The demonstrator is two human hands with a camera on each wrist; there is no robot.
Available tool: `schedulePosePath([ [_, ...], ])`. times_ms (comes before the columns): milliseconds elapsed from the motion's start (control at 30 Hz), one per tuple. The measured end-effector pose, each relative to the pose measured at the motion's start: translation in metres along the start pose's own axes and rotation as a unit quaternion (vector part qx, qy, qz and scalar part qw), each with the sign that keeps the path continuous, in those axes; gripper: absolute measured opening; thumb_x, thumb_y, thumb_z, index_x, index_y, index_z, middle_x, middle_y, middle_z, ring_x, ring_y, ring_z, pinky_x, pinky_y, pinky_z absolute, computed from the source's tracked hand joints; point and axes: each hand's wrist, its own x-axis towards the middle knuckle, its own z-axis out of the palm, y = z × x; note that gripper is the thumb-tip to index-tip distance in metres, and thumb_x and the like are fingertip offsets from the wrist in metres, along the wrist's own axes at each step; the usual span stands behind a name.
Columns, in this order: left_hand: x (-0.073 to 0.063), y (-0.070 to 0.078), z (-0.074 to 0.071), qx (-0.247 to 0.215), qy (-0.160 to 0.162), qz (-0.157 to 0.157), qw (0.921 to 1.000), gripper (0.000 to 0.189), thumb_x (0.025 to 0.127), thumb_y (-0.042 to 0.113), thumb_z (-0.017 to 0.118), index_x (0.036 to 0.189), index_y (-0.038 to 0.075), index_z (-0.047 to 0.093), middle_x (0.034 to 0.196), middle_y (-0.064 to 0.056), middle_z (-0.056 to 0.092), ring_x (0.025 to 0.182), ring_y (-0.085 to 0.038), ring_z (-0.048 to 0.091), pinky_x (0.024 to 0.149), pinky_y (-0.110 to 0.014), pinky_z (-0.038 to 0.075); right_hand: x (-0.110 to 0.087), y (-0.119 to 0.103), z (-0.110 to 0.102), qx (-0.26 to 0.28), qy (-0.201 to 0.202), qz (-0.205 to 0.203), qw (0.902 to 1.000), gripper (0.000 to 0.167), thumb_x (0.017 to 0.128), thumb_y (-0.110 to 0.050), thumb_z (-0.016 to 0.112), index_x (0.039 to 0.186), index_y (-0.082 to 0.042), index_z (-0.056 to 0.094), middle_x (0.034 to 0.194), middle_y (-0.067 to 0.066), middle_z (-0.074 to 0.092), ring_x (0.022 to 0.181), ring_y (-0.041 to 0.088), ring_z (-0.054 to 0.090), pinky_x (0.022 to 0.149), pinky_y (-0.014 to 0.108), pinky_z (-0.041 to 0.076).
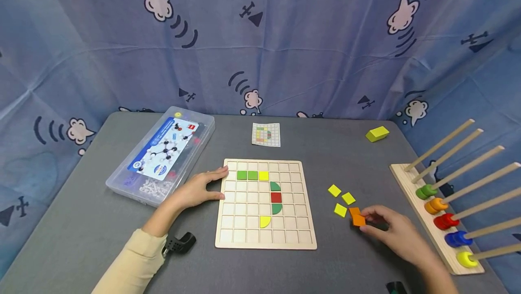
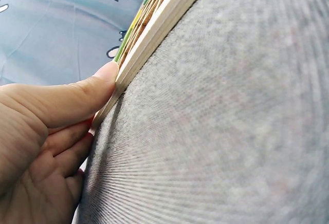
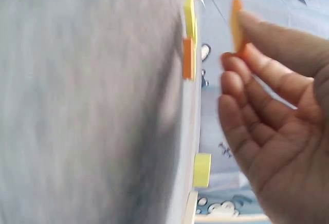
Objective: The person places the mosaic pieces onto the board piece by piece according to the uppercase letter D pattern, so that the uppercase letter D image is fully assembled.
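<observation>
- Cream sleeve (image 1: pixel 130 258) nearest, lower left; left hand (image 1: pixel 201 189) has thumb and fingers spread along the left edge of the grid board (image 1: pixel 291 212), which lies flat mid-surface (image 1: pixel 195 271).
- Right hand (image 1: pixel 388 228) pinches an orange tile (image 1: pixel 359 220) between thumb and fingers, right of the board; right wrist view shows it off the surface. Second orange tile (image 1: pixel 353 211) just beside, three yellow tiles (image 1: pixel 340 210) near.
- Step in hand, my read: picking one orange square. Next move calls for a clean lift, neighbour undisturbed, then squaring it to a cell, board steadied.
- Board cells hold two green squares (image 1: pixel 242 175), yellow square (image 1: pixel 263 176), red square (image 1: pixel 276 197) between two green quarter-circles (image 1: pixel 275 187), yellow quarter-circle (image 1: pixel 265 221). Looks partly filled versus pattern card (image 1: pixel 266 142) behind.
- Clear case (image 1: pixel 193 144), left: lid on, small white bits (image 1: pixel 156 189) visible inside; label hides the rest.
</observation>
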Motion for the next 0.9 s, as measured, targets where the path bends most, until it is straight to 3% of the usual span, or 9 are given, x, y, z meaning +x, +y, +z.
schedulePosePath([
  [233, 0.001, 0.0, -0.001, 0.001, 0.0, -0.001, 1.0, 0.072, 0.081, 0.024, 0.074, 0.143, 0.004, 0.042, 0.151, -0.011, 0.034, 0.14, -0.037, 0.028, 0.112, -0.056, 0.024, 0.002, -0.036, 0.009, -0.005, 0.043, -0.034, 0.9985, 0.03, 0.075, -0.024, 0.08, 0.101, -0.012, 0.068, 0.096, -0.001, 0.067, 0.085, 0.016, 0.064, 0.075, 0.038, 0.055],
  [500, 0.002, -0.003, 0.0, 0.003, -0.001, -0.003, 1.0, 0.073, 0.081, 0.027, 0.074, 0.143, 0.004, 0.042, 0.151, -0.01, 0.035, 0.14, -0.036, 0.028, 0.112, -0.055, 0.024, 0.002, -0.076, 0.027, 0.023, 0.049, -0.084, 0.995, 0.028, 0.072, -0.015, 0.081, 0.096, -0.019, 0.067, 0.093, -0.008, 0.065, 0.085, 0.013, 0.065, 0.074, 0.031, 0.055],
  [767, 0.001, -0.001, 0.0, 0.001, 0.0, -0.004, 1.0, 0.073, 0.081, 0.026, 0.074, 0.143, 0.004, 0.042, 0.151, -0.011, 0.035, 0.14, -0.036, 0.029, 0.111, -0.055, 0.026, 0.006, -0.112, 0.051, 0.061, 0.005, -0.104, 0.9927, 0.026, 0.073, -0.021, 0.081, 0.095, -0.024, 0.067, 0.092, -0.014, 0.061, 0.086, 0.009, 0.061, 0.077, 0.029, 0.054],
  [900, 0.0, 0.0, -0.001, 0.001, 0.0, -0.003, 1.0, 0.072, 0.081, 0.025, 0.074, 0.143, 0.003, 0.042, 0.151, -0.011, 0.035, 0.14, -0.036, 0.029, 0.111, -0.055, 0.026, 0.011, -0.126, 0.062, 0.076, -0.012, -0.147, 0.9861, 0.023, 0.076, -0.025, 0.079, 0.094, -0.025, 0.066, 0.09, -0.015, 0.059, 0.082, 0.008, 0.058, 0.073, 0.026, 0.052],
])
